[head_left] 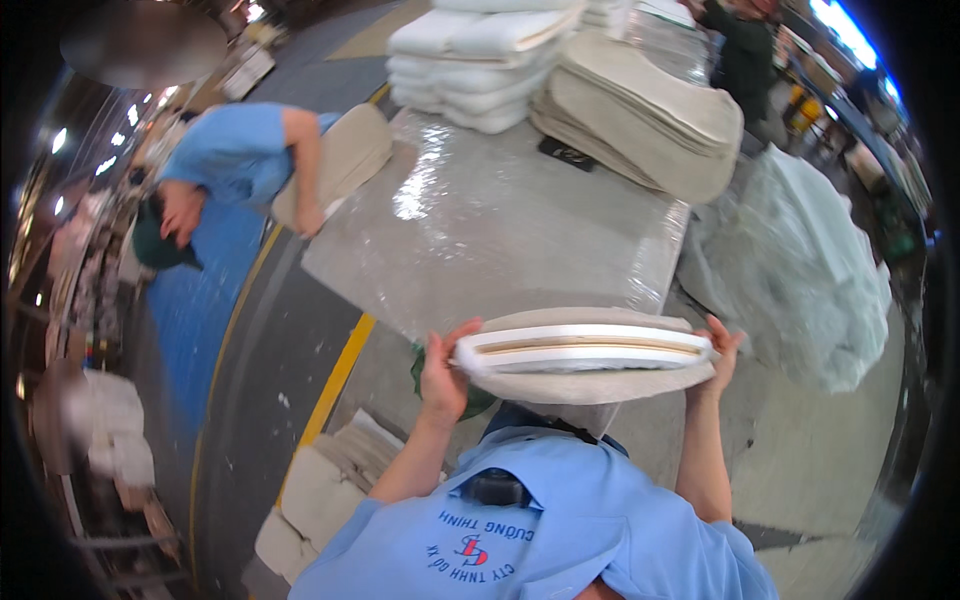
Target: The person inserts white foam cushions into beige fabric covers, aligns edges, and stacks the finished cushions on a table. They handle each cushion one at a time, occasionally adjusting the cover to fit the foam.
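1. Close to the wearer's chest, the left hand [443,372] and the right hand [722,348] hold a flat stack of padded panels [585,352] edge-on between them, level and just off the near edge of the table.
2. Left-hand fingers are curled around the stack's left end, thumb on top; right-hand fingers are spread against its right end, pressing inward.
3. White foam layers with a tan strip between them show along the stack's near edge, with beige cloth above and below.
4. Below the left forearm, pale cushion pieces [320,480] lie on the floor beside a yellow floor line [335,385].
5. Beyond the stack stretches a table [500,240] covered in shiny clear plastic sheeting.
6. Right of the table sits a large bundle of clear plastic wrap [800,270].
7. Farther back on the table rest a pile of beige covers [650,120] and stacked white pads [480,60].
8. At the table's far left corner, another person in a blue shirt [240,150] leans over a beige cushion [345,155].
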Available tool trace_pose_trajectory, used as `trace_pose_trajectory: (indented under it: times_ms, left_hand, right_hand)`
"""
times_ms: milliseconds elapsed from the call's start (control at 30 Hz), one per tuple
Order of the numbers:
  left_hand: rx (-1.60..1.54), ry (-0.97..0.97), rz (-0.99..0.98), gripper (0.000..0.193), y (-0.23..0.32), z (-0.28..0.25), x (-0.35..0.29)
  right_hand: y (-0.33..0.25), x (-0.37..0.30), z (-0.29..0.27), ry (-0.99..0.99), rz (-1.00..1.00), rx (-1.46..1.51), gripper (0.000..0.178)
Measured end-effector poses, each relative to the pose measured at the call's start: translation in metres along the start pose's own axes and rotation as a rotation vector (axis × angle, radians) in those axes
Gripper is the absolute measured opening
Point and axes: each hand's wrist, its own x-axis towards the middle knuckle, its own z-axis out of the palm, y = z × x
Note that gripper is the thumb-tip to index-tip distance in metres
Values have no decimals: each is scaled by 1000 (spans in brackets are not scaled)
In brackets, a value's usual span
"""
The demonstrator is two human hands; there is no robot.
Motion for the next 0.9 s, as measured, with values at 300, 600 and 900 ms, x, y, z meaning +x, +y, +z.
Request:
trace_pose_trajectory:
  times_ms: [300,600,900]
  left_hand:
    - [-80,-36,79,63,25,10,-23]
    - [46,-117,136,48,44,-1,43]
    - [370,-243,408,42,114,28,96]
  right_hand:
    - [-6,13,46,197,69,-76,61]
    - [16,7,44,281,144,-77,44]
    - [37,-84,57,305,382,87,40]
